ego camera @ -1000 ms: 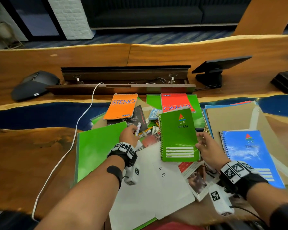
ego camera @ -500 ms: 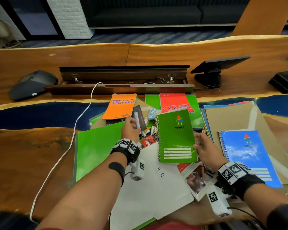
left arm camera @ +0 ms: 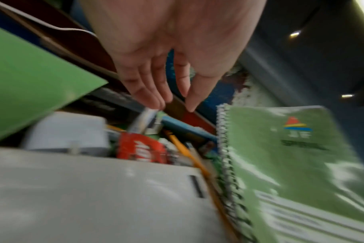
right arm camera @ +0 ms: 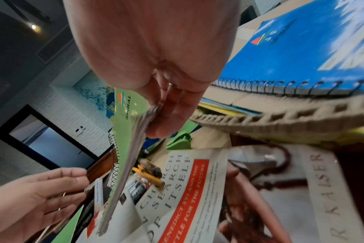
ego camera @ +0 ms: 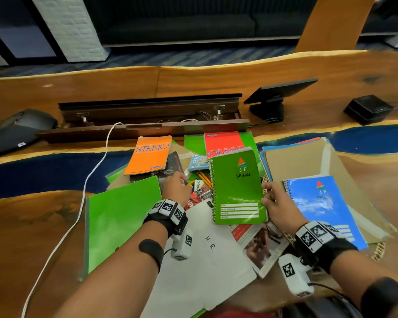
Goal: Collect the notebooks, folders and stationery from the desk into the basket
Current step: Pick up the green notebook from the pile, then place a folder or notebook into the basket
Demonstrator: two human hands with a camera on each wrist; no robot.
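In right hand (ego camera: pixel 276 200): green notebook (ego camera: pixel 237 187).

I see bare forearms. Each wrist wears a black strap (ego camera: pixel 168 222) topped with white blocks printed with black square codes, a small white camera pod (ego camera: pixel 182 245) hanging at its 6 o'clock side. A black patch (ego camera: pixel 152 250) sits on my left forearm; a thin black cable (ego camera: pixel 331 289) trails from the right pod (ego camera: pixel 294 275).

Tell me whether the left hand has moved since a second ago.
Yes: the left hand went forward, away from the white paper, toward the orange Steno pad.
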